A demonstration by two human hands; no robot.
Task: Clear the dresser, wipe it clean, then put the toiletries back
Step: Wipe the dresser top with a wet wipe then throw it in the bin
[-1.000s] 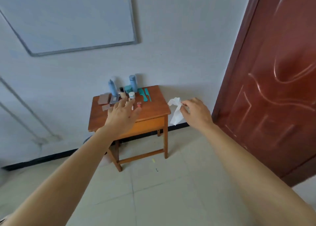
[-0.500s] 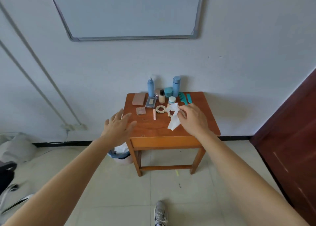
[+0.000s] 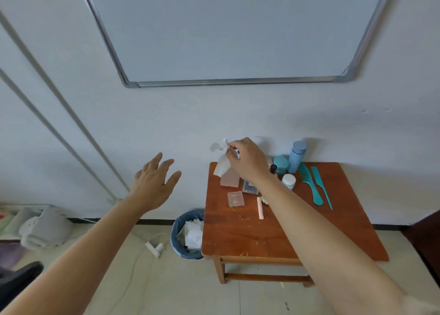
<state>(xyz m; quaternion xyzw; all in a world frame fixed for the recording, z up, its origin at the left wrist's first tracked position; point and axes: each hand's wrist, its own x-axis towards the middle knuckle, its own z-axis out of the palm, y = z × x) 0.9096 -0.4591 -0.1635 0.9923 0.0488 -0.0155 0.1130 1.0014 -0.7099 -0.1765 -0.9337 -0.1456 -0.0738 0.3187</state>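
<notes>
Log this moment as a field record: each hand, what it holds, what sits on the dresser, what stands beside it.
left hand: open, in the air left of the dresser, holding nothing
right hand: fingers pinch a white tissue above the dresser's back left corner
on dresser: blue bottle, teal jar, white jar, wide teal comb, thin teal comb, pink stick, clear case
beside dresser: bin on the floor, white paper inside
task stage: dresser not yet cleared

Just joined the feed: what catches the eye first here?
The right hand pinches a crumpled white tissue above the back left corner of the brown wooden dresser. The left hand hovers open left of it. A blue waste bin holding white tissues stands on the floor beside it.
</notes>
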